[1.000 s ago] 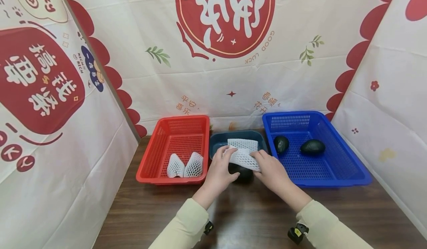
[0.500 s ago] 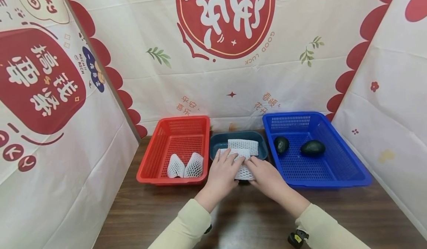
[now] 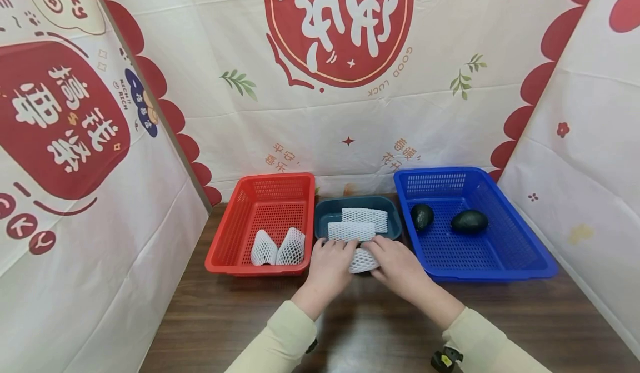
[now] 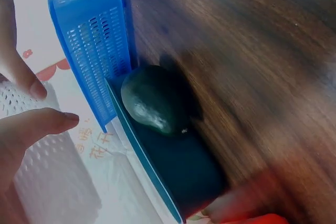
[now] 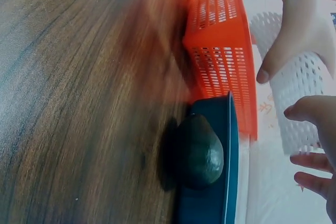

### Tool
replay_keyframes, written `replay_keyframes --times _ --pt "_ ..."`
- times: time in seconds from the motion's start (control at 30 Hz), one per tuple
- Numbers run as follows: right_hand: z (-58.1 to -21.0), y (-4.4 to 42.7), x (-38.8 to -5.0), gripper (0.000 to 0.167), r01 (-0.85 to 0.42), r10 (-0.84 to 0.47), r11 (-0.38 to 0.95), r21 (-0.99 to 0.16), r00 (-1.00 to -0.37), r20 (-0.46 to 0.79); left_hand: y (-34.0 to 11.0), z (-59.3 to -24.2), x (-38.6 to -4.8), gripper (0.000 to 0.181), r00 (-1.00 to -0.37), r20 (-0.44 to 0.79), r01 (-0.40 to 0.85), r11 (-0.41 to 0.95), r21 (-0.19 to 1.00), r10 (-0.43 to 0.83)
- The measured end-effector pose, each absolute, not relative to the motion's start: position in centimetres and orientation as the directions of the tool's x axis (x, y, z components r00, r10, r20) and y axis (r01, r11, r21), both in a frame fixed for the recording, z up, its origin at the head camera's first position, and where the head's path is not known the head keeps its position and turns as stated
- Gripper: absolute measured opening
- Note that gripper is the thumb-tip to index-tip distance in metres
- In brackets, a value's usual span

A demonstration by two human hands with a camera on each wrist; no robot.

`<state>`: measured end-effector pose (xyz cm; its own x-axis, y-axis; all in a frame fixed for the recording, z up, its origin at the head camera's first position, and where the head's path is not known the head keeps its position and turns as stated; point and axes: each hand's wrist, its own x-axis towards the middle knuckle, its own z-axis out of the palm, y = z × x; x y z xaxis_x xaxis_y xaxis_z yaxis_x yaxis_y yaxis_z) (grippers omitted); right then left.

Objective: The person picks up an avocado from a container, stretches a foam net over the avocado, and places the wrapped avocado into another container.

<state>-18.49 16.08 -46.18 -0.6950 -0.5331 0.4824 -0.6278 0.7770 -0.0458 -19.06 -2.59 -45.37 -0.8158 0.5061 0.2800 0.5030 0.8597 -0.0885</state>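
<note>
You had a white foam net [image 3: 364,262] pinched between your left hand [image 3: 329,264] and right hand [image 3: 399,264], pretty much over a dark avocado [image 5: 199,153]. That avocado sat on the worktop [image 3: 370,334], just beside the teal tray [image 3: 327,213] where two more nets [image 3: 351,230] lay.

Table's dark brown wood-grain [image 3: 375,331]. Directly on it: red slatted plastic basket [image 3: 257,270] left of the grip, blue slatted plastic basket [image 3: 450,253] right, teal rectangular tray [image 3: 326,210] just beyond, dark green oval avocado [image 4: 152,100] below.
</note>
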Motion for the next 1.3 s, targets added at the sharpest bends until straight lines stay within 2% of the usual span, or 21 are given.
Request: replay_keyframes --times 0.27,0.4,0.67,1.03,1.2,1.3 --pt "-46.6 16.6 -18.8 0.053 -0.558 -0.44 0.815 -0.156 -0.771 0.461 -4.7 -45.6 -19.1 0.031 -0.767 0.419 0.519 0.854 -0.039 0.485" --pt "-47.8 16.7 -19.1 0.054 -0.485 -0.37 0.842 -0.238 -0.839 0.399 -5.5 -45.6 -19.1 0.031 -0.742 0.484 0.529 0.848 -0.004 0.465" --pt "-50.7 16.3 -19.9 0.05 -0.313 -0.23 0.885 -0.345 -0.938 0.259 -6.3 -45.6 -19.3 0.03 -0.743 0.502 0.534 0.844 0.048 0.442" --pt "-53.0 15.6 -21.6 0.07 -0.075 -0.044 0.88 -0.469 -0.996 0.077 -6.6 -45.5 -19.3 0.035 -0.755 0.5 0.518 0.853 0.06 0.424" --pt "-53.6 15.4 -22.2 0.08 -0.008 -0.01 0.868 -0.497 -1.0 0.0 -6.6 -45.6 -19.3 0.033 -0.735 0.543 0.522 0.85 0.069 0.407" --pt "-54.1 15.4 -22.5 0.08 0.014 -0.005 0.843 -0.537 -0.999 -0.033 -6.6 -45.8 -19.3 0.032 -0.728 0.556 0.524 0.848 0.075 0.401"
